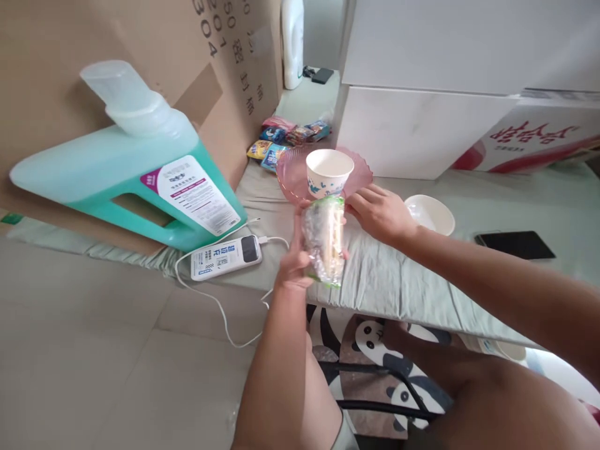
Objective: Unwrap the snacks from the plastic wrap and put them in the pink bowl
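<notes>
In my left hand [296,253] is a clear plastic packet [327,240] with green ends and pale contents, held upright over the bed-like surface's front edge. My right hand [383,211] has its fingers bent together beside the packet's upper right corner, close to the rim of a pink glass plate [291,181]. What those fingers pinch, if anything, is hidden. A white paper cup [330,172] with a blue-green pattern stands on the plate, just behind the packet. To the right of my right hand, partly covered by it, lies a small white dish [435,215].
Left are a large teal liquid jug [187,140] and a power bank [225,257] with a white cable. Several snack packets [274,150] lie behind the plate. Cardboard [154,37] and white boxes [412,131] stand around. A black phone [514,244] lies at right.
</notes>
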A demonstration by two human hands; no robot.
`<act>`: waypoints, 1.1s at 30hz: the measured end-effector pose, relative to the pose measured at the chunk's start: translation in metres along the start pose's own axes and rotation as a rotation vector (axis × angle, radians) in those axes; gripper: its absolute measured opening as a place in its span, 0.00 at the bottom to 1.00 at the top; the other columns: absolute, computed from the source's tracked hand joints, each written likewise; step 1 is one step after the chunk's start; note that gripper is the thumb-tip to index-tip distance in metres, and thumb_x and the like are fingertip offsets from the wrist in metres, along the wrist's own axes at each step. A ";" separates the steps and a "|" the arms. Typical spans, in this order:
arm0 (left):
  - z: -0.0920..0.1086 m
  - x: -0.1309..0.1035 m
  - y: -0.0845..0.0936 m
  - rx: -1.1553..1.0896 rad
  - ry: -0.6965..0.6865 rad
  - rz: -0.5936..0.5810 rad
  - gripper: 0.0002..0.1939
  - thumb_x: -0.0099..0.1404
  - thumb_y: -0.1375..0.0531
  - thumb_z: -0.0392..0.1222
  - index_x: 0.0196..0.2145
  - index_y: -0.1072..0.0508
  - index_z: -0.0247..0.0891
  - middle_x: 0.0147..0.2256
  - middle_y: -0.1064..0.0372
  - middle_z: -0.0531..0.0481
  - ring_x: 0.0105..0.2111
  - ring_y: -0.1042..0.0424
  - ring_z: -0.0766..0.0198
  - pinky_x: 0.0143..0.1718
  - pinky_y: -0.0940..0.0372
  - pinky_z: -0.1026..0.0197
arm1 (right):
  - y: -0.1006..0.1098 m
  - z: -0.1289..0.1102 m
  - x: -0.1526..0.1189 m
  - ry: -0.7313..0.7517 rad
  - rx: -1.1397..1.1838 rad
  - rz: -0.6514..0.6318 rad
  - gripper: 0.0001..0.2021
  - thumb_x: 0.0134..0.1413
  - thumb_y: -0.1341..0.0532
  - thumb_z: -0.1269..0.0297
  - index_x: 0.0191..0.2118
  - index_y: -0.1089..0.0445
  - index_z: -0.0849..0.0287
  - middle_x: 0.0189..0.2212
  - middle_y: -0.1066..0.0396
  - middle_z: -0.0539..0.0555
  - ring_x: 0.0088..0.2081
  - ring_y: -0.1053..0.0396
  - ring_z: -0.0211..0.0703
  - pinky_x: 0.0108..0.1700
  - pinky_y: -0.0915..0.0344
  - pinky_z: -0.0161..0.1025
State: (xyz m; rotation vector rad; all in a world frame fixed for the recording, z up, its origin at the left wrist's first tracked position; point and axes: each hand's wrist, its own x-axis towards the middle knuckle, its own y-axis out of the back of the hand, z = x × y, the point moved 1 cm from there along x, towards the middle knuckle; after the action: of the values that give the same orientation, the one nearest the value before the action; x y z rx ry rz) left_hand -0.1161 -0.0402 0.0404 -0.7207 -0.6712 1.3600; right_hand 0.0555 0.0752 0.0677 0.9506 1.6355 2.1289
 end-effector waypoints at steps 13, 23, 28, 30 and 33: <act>-0.018 0.023 -0.015 0.339 -0.057 0.102 0.46 0.41 0.32 0.40 0.59 0.37 0.61 0.52 0.27 0.49 0.29 0.25 0.63 0.22 0.33 0.65 | 0.029 -0.001 -0.131 -0.378 0.462 0.182 0.08 0.63 0.44 0.67 0.45 0.29 0.55 0.43 0.22 0.58 0.47 0.28 0.52 0.48 0.33 0.49; -0.103 0.014 -0.053 0.821 0.332 -0.163 0.45 0.47 0.32 0.31 0.61 0.40 0.49 0.39 0.30 0.52 0.31 0.28 0.64 0.36 0.29 0.61 | 0.000 0.000 -0.191 -0.709 0.878 0.337 0.10 0.60 0.41 0.63 0.48 0.33 0.53 0.39 0.26 0.55 0.41 0.28 0.48 0.45 0.29 0.49; -0.123 0.014 -0.061 0.812 0.330 -0.071 0.53 0.50 0.32 0.32 0.70 0.50 0.49 0.47 0.28 0.47 0.30 0.28 0.63 0.39 0.29 0.56 | -0.011 0.001 -0.183 -0.738 1.055 0.210 0.20 0.58 0.37 0.57 0.55 0.34 0.55 0.49 0.31 0.60 0.43 0.30 0.48 0.40 0.29 0.46; -0.123 0.012 -0.062 0.856 0.285 -0.059 0.52 0.51 0.31 0.33 0.70 0.48 0.48 0.49 0.27 0.45 0.33 0.26 0.61 0.42 0.29 0.55 | -0.014 0.000 -0.181 -0.744 1.091 0.155 0.22 0.57 0.36 0.57 0.56 0.35 0.55 0.50 0.31 0.60 0.40 0.31 0.47 0.38 0.30 0.45; -0.107 0.012 -0.061 1.052 0.096 0.015 0.45 0.52 0.30 0.37 0.65 0.39 0.48 0.55 0.29 0.42 0.39 0.23 0.58 0.43 0.29 0.56 | -0.016 0.002 -0.180 -0.727 1.084 0.192 0.20 0.57 0.37 0.58 0.55 0.33 0.54 0.49 0.30 0.59 0.40 0.31 0.48 0.39 0.31 0.45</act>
State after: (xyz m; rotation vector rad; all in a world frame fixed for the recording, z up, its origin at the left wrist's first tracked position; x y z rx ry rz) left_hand 0.0065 -0.0395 0.0226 0.0641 0.1719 1.4447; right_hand 0.1870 -0.0253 -0.0050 1.9041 2.2269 0.5994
